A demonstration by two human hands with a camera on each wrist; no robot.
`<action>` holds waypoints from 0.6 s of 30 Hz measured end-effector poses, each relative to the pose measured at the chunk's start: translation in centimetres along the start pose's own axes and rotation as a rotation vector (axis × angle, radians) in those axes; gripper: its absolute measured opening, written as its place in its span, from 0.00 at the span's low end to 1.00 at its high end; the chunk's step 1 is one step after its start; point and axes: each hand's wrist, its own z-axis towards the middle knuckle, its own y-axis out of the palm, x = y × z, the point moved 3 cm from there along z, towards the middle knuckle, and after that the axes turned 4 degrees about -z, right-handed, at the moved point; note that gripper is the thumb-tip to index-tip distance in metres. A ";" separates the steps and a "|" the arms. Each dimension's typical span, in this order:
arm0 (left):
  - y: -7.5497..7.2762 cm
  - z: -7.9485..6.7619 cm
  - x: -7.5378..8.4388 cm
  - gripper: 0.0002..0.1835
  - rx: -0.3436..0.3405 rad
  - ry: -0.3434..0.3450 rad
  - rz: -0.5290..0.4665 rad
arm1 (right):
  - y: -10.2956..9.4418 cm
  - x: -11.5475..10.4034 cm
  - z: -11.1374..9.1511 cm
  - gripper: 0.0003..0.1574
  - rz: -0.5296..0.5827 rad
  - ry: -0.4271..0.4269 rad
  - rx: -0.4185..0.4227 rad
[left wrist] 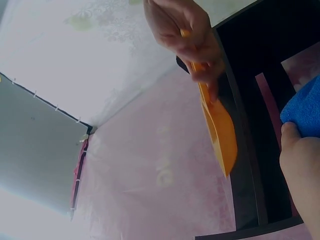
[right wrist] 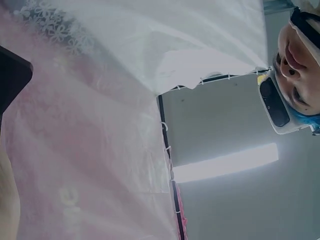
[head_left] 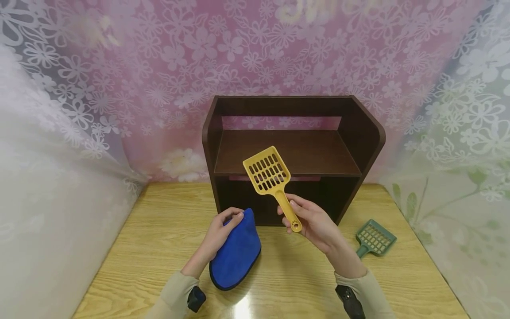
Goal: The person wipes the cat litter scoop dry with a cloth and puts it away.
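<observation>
My right hand (head_left: 316, 223) grips the handle of a yellow litter scoop (head_left: 275, 191). The scoop's slotted head points up and to the left, in front of a dark brown shelf (head_left: 287, 153). My left hand (head_left: 221, 230) pinches the upper end of a blue cloth (head_left: 237, 254) with black edging, which hangs down over the table front. From the left wrist, the orange-looking scoop (left wrist: 220, 132) appears side-on below the right hand (left wrist: 187, 30), and the blue cloth (left wrist: 306, 107) is at the right edge. The right wrist view shows neither the scoop nor the cloth.
A green litter scoop (head_left: 374, 238) lies on the wooden table (head_left: 167, 248) at the right, its handle partly behind my right forearm. The two-level shelf stands at the back against a pink flowered curtain (head_left: 167, 66). White curtains (head_left: 52, 186) flank both sides.
</observation>
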 end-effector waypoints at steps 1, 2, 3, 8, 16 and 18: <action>-0.1 0.1 -0.2 0.14 0.001 -0.002 0.002 | 0.0 -0.3 0.5 0.27 0.000 -0.002 0.012; -0.2 0.1 -0.4 0.14 0.001 -0.002 0.002 | 0.1 -0.6 1.1 0.27 0.000 -0.005 0.024; -0.2 0.2 -0.6 0.14 0.003 0.000 0.003 | 0.2 -1.0 1.6 0.27 -0.003 -0.009 0.037; -0.4 0.5 -1.2 0.15 0.007 0.029 0.011 | 0.5 -2.6 4.5 0.27 0.006 -0.018 0.094; -0.5 0.2 -1.0 0.15 0.011 0.003 0.005 | 0.2 -4.0 8.8 0.27 0.024 -0.018 0.129; -0.4 -0.1 -0.3 0.14 -0.001 -0.004 -0.003 | 0.0 -4.2 9.4 0.27 0.024 -0.018 0.138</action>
